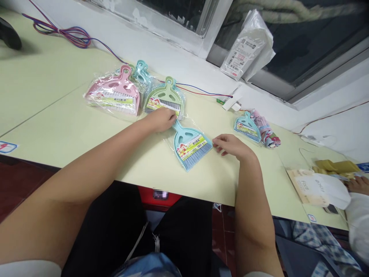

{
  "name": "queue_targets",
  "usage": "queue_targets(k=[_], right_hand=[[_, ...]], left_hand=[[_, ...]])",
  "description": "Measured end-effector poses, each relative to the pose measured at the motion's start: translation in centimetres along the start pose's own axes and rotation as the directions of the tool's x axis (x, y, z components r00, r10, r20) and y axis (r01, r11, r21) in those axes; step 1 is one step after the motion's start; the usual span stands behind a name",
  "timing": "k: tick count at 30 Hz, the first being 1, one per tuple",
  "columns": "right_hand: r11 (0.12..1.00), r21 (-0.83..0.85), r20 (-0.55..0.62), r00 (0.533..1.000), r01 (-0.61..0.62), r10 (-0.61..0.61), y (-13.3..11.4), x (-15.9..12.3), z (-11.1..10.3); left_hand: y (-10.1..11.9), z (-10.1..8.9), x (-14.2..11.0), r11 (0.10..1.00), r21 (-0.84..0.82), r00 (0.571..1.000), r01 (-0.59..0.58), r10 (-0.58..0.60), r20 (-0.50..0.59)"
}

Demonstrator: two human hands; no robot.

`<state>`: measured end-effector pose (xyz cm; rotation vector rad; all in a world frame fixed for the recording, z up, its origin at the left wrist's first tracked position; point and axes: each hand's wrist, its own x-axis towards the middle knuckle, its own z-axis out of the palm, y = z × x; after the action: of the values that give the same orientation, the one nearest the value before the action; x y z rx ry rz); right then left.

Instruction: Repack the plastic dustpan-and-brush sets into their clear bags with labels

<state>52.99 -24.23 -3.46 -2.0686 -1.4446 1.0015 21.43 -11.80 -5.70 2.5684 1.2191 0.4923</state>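
A light blue dustpan and brush set (188,142) in a clear plastic bag lies on the table in front of me. My left hand (163,119) is closed at its handle end, pinching there by the handle or the bag. Beside the pan's right corner is my right hand (229,146), fingers slightly bent and apart, with nothing seen in them. Just behind my left hand lies a green bagged dustpan set (165,96). Left of that is a pink bagged set (117,94), and another blue one (142,73) shows partly behind them.
A smaller blue dustpan set (248,126) lies by a rolled patterned cloth (265,129) at the right. Cables (69,34) run along the wall. A plastic-wrapped packet (246,46) leans against the window. At far right, another person's hand (359,184) is near a paper packet (311,188).
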Motion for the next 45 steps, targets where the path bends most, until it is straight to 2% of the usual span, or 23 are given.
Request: queue_targets(k=[2, 6, 13, 17, 21, 23, 27, 30, 35, 38, 41, 45], right_hand=[[0.999, 0.03, 0.048, 0.999, 0.011, -0.013, -0.3, 0.1, 0.5], [0.993, 0.109, 0.06, 0.997, 0.051, -0.058, -0.5, 0.7, 1.6], [0.982, 0.171, 0.135, 0.986, 0.074, -0.098, 0.0, 1.2, 1.8], [0.986, 0.15, 0.129, 0.987, 0.073, -0.093, -0.2, 1.3, 1.9], [0.992, 0.12, 0.126, 0.99, 0.044, -0.059, -0.5, 1.2, 2.0], [0.993, 0.112, 0.127, 0.99, 0.038, -0.052, -0.6, 1.1, 2.0], [0.994, 0.105, 0.107, 0.994, 0.026, -0.037, -0.7, 1.0, 2.0], [0.995, 0.101, 0.066, 0.998, 0.016, -0.023, -0.5, 1.2, 1.9], [0.994, 0.109, 0.02, 1.0, -0.021, 0.019, 0.0, 1.6, 1.7], [0.994, 0.1, 0.031, 0.998, -0.053, 0.05, 0.3, 1.6, 1.4], [0.993, 0.068, 0.065, 0.994, -0.098, 0.093, 0.6, 1.3, 0.5], [0.985, 0.017, 0.141, 0.975, -0.173, 0.169, 0.9, 0.6, -1.0]], left_hand=[[-0.2, 0.1, 0.1, 1.0, -0.006, 1.0, -0.001, 0.001, -0.01], [-0.3, 0.2, 0.2, 1.0, 0.001, 1.0, 0.003, -0.003, -0.006], [-0.2, 0.3, 0.3, 1.0, 0.001, 1.0, -0.012, 0.012, 0.009], [0.3, -1.0, -0.2, 0.998, 0.059, 0.997, -0.029, 0.033, -0.063], [2.8, -2.9, -1.6, 0.995, 0.1, 0.989, -0.013, 0.027, -0.145], [4.4, -3.4, -2.5, 0.995, 0.104, 0.993, 0.0, 0.012, -0.116], [6.4, -3.1, -3.7, 0.988, 0.149, 0.999, -0.037, 0.031, 0.041], [6.2, -2.2, -4.0, 0.989, 0.139, 0.997, -0.045, 0.035, 0.074], [5.3, -1.1, -3.7, 1.0, 0.028, 0.999, -0.014, 0.013, 0.034], [5.2, -1.2, -3.6, 0.998, -0.008, 0.998, 0.056, -0.056, 0.043], [5.2, -1.6, -3.6, 0.989, -0.046, 0.985, 0.137, -0.132, 0.109], [4.9, -1.6, -3.6, 0.963, -0.224, 0.966, 0.151, -0.095, 0.242]])
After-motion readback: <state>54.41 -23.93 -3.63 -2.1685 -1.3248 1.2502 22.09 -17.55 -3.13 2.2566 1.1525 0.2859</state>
